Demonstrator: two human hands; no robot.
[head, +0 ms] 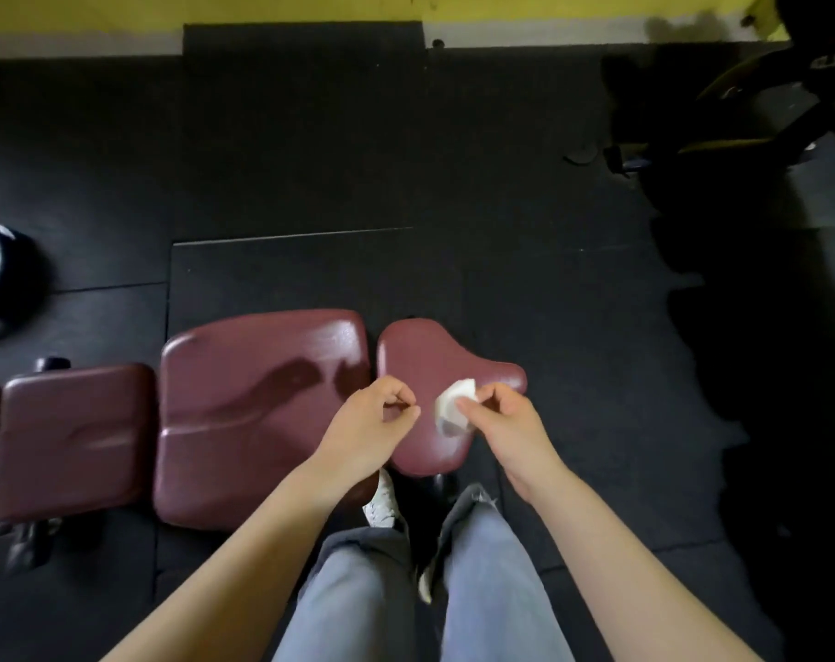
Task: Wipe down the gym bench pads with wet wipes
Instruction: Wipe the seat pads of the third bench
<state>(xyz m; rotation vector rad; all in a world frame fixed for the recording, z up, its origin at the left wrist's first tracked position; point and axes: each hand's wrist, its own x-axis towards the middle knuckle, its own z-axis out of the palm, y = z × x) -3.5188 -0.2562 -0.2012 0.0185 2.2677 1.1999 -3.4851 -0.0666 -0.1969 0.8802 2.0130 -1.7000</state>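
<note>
Both forearms reach forward and down over the bench. The right hand (499, 418) is held above the seat pad (420, 355), palm down, and its thumb and fingertips pinch a folded white wipe (453, 406) at the wipe's right edge; the wipe hangs over the middle of this pad, near its right edge. The left hand (372, 422) is held over the gap between the seat pad and the big pad (258, 413), its fingers curled with the thumb tip close to the forefinger, holding nothing. There are three maroon pads in full view: the seat pad, the big pad with a darker wet streak, and a small pad (71, 437) at the left. One wipe is visible.
</note>
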